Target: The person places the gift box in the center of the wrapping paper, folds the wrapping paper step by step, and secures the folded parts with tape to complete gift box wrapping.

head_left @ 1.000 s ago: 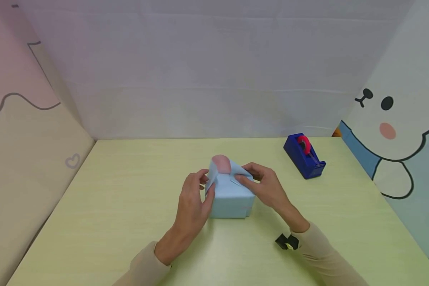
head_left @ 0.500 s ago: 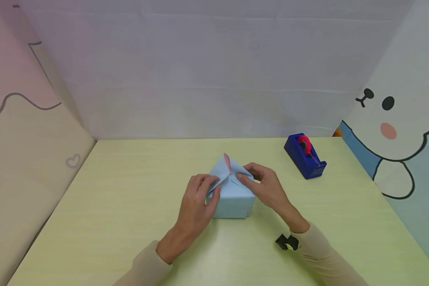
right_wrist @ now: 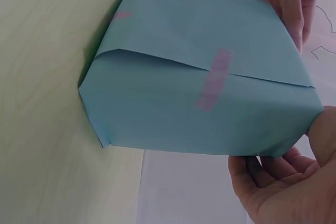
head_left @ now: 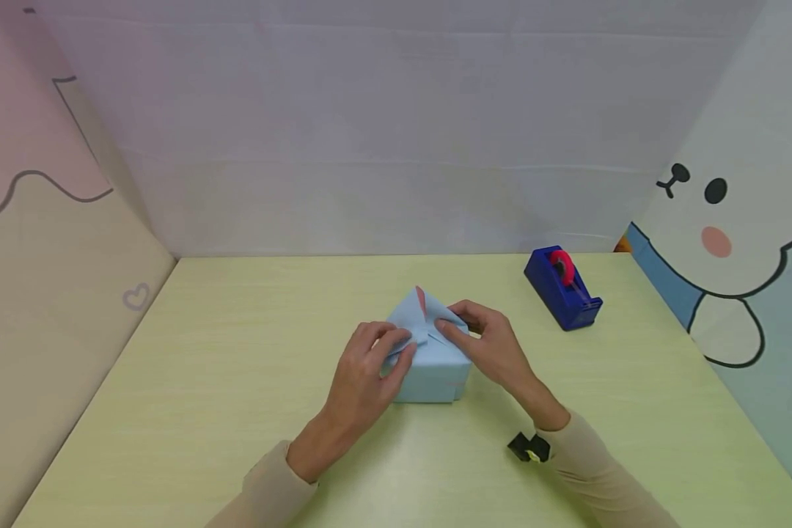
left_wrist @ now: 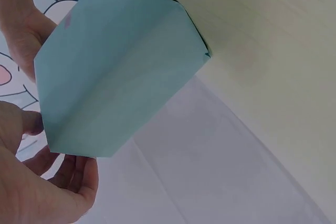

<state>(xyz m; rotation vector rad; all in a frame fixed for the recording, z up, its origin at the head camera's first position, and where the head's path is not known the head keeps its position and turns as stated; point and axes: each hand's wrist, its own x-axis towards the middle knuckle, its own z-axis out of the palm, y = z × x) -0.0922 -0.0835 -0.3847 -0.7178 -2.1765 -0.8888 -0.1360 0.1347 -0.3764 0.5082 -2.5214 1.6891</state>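
A box wrapped in light blue paper stands on the table between the two hands. Its paper rises to a folded peak on top, where a narrow pink sliver shows. On the left, my left hand pinches a folded paper flap between thumb and fingers. My right hand holds the right flap down, thumb on top and fingers behind the far corner. The right wrist view shows a strip of pink tape across a seam on the box's side.
A blue tape dispenser with a red core stands at the back right of the pale table. A white sheet hangs behind the table, with patterned panels at both sides. A small black device sits by the right wrist.
My left hand has moved right and folded the left flap inward over the top. The rounded pink area has narrowed to a sliver. The right hand has stayed in place.
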